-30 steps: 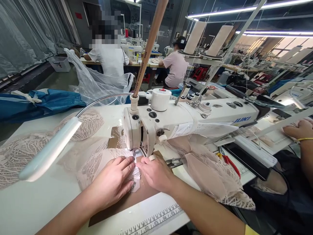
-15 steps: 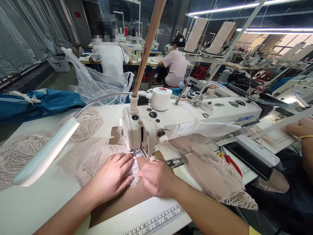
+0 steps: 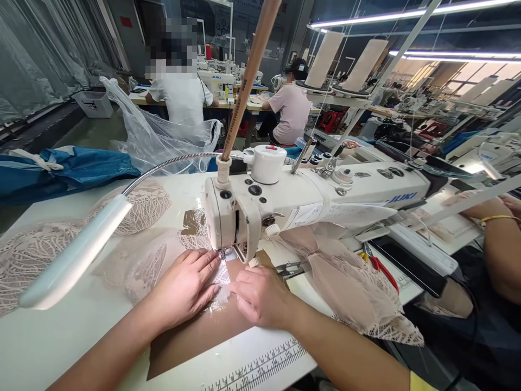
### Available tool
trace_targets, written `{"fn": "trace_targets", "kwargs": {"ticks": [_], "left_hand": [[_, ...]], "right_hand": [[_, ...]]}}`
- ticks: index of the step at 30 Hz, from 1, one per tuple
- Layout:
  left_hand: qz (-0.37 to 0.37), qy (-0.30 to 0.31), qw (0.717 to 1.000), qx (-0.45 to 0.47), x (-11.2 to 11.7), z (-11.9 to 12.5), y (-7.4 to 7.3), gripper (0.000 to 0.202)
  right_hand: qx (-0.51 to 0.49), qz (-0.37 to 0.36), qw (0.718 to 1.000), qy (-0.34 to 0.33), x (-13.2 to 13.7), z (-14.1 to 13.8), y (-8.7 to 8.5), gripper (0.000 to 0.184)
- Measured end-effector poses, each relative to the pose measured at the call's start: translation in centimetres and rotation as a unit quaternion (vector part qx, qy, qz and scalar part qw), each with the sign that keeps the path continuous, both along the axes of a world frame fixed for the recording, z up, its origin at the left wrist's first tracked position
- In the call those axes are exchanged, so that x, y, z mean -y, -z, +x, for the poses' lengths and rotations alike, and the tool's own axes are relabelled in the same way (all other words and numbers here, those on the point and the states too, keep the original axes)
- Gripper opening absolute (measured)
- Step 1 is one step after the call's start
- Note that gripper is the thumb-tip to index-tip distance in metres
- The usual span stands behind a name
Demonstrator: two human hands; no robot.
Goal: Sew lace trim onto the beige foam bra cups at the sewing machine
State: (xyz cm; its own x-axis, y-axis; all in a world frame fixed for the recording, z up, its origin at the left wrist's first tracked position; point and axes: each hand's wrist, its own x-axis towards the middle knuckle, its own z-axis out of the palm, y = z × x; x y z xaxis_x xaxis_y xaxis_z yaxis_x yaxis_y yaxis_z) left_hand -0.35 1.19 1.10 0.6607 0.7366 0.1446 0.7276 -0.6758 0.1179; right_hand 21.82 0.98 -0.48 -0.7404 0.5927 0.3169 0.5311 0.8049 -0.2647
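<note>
My left hand (image 3: 188,285) lies flat on a pale lace fabric piece (image 3: 222,276), its fingers stretched out and their tips close to the presser foot (image 3: 222,253) of the white sewing machine (image 3: 264,203). Thumb and index finger of my right hand (image 3: 262,297) pinch the near right edge of that piece; the other fingers are curled. Part of the fabric is under my left hand and the machine head. A beige lace cup (image 3: 145,271) spreads out to the left of it. Brown tape (image 3: 195,347) covers the table below both hands.
More lace cups (image 3: 142,209) lie at left under a lamp (image 3: 77,255). Beige lace garments (image 3: 342,288), small snips (image 3: 291,268), red-handled scissors (image 3: 382,271) and a black phone (image 3: 409,266) are at right. A printed ruler (image 3: 260,372) runs along the table edge. A co-worker's arm (image 3: 500,239) shows at far right.
The lace beside my left hand has shifted and turned slightly toward the machine. My hands stay nearly in place. At far right, the co-worker's arm has moved left.
</note>
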Motion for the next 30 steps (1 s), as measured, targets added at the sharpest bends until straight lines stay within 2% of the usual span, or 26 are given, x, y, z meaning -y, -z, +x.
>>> {"fn": "trace_targets", "kwargs": {"ticks": [6, 12, 24, 30], "left_hand": [[0.025, 0.035, 0.999, 0.015, 0.8, 0.6, 0.0, 0.031], [0.032, 0.018, 0.999, 0.008, 0.8, 0.6, 0.6, 0.029], [0.057, -0.032, 0.998, 0.007, -0.7, -0.4, 0.9, 0.031], [0.063, -0.069, 0.995, 0.013, -0.7, -0.6, 1.2, 0.03]], "right_hand": [[0.009, -0.008, 1.0, 0.005, -0.2, 0.0, 0.1, 0.023], [0.012, -0.008, 1.0, 0.011, -0.3, -0.1, 0.2, 0.027], [0.074, -0.007, 0.993, 0.091, -0.9, -1.5, -0.4, 0.03], [0.06, -0.048, 0.993, 0.092, -0.9, -1.3, -0.3, 0.031]]}}
